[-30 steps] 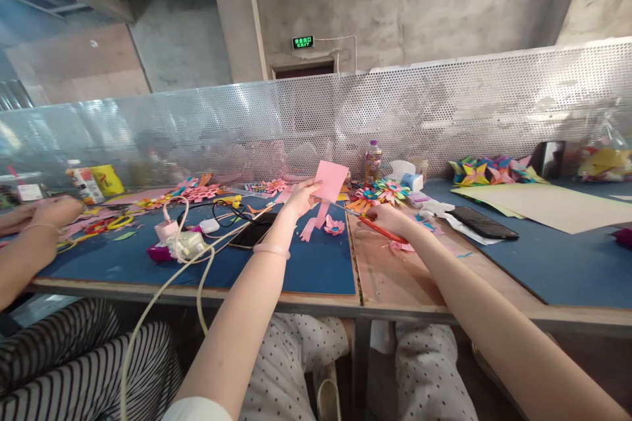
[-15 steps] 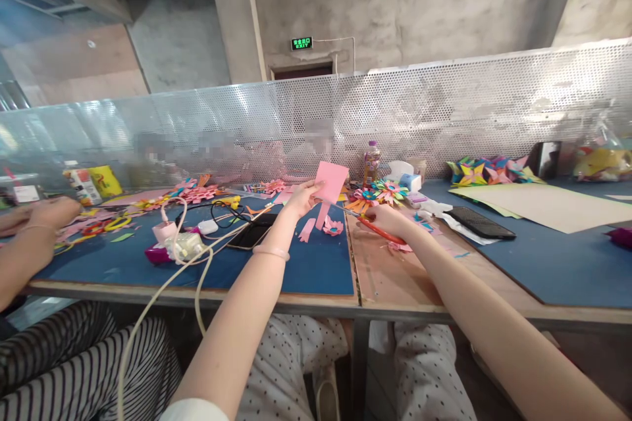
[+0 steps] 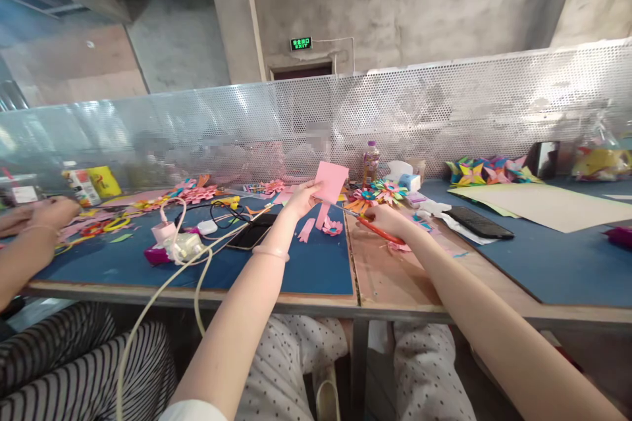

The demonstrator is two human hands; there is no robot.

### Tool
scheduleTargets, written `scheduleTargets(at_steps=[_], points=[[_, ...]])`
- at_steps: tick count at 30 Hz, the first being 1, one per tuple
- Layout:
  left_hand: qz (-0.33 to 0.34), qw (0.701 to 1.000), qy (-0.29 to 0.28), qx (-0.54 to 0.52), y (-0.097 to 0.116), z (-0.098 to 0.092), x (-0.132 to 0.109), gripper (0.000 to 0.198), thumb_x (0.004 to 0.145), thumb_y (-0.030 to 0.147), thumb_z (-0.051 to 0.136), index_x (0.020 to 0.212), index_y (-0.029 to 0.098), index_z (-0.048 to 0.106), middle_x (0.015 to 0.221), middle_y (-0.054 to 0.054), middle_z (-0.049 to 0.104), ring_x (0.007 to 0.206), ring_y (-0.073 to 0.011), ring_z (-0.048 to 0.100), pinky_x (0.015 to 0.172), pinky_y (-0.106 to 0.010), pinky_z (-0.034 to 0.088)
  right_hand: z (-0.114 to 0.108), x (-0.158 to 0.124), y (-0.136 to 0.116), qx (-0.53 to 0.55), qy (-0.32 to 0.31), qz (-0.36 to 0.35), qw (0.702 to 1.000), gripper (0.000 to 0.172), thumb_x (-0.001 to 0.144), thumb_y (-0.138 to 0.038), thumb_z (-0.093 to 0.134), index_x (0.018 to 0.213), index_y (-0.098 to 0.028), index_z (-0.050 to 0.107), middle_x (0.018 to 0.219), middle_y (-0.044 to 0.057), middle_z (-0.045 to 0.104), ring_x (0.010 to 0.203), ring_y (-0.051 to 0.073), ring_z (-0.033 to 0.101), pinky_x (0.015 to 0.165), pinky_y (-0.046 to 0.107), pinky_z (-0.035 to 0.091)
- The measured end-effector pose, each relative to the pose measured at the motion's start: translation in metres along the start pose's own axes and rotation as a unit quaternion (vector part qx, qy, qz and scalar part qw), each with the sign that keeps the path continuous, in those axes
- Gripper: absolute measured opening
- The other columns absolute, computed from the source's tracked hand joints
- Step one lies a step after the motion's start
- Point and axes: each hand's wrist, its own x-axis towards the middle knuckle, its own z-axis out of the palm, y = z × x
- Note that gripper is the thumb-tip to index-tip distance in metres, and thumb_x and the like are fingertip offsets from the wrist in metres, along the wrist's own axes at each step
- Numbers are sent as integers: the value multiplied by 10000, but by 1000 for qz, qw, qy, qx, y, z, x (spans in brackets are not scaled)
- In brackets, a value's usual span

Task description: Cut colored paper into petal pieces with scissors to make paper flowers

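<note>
My left hand (image 3: 302,200) pinches a pink sheet of paper (image 3: 332,182) by its left edge, holding it up above the blue mat. A narrow pink strip (image 3: 322,216) hangs below the sheet; whether it is still joined cannot be made out. My right hand (image 3: 385,218) grips orange-handled scissors (image 3: 379,231), whose blades point left at the sheet's lower edge. Beneath the paper lie a pink paper flower (image 3: 332,227) and a cut pink piece (image 3: 307,230).
A charger with cables (image 3: 187,245) and a dark phone (image 3: 253,231) lie to the left. Multicoloured paper flowers (image 3: 388,192) and a bottle (image 3: 370,163) stand behind. At right are a black phone (image 3: 478,222) and large pale sheets (image 3: 548,204). A co-worker's hands (image 3: 49,214) are far left.
Almost nothing differs. The view has shifted very slightly, while both hands, the pink sheet and the scissors keep nearly the same places.
</note>
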Motion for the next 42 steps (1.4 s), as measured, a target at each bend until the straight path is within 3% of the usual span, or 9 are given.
scheduleTargets(at_steps=[11, 29, 36, 39, 42], points=[[-7, 1000, 21, -20, 5, 6, -4, 236, 656, 173, 673, 880, 104, 654, 889, -93, 671, 682, -138, 609, 574, -234, 470, -1, -1, 0, 11, 4, -1, 1000, 380, 724, -497, 460, 658, -149, 600, 638, 37, 591, 546, 121, 478, 490, 222, 291], [1, 999, 19, -44, 4, -2, -2, 239, 649, 146, 603, 885, 119, 625, 817, -79, 672, 683, -167, 628, 584, -255, 468, 1, -1, -5, -47, 3, 36, 998, 373, 741, -490, 434, 726, -180, 641, 724, 66, 632, 566, 143, 498, 493, 236, 279], [24, 987, 139, -78, 2, -16, 6, 155, 658, 141, 536, 797, 119, 602, 713, -57, 657, 664, -148, 612, 629, -269, 464, 2, 0, -4, -62, 88, 90, 990, 331, 756, -457, 418, 788, -196, 620, 773, 81, 637, 668, 192, 545, 544, 255, 309], [25, 992, 116, -36, 5, -14, 0, 154, 656, 154, 562, 800, 126, 609, 735, -58, 654, 660, -152, 604, 630, -278, 456, 0, 1, -2, -41, 169, 130, 976, 308, 756, -440, 426, 812, -184, 588, 789, 96, 628, 713, 214, 548, 563, 268, 319], [12, 995, 67, 77, 10, -4, -9, 192, 639, 180, 629, 827, 145, 626, 809, -63, 661, 668, -155, 595, 633, -276, 442, -3, 2, -3, 44, 255, 144, 955, 305, 760, -449, 425, 824, -180, 554, 802, 85, 619, 723, 210, 543, 578, 272, 334]])
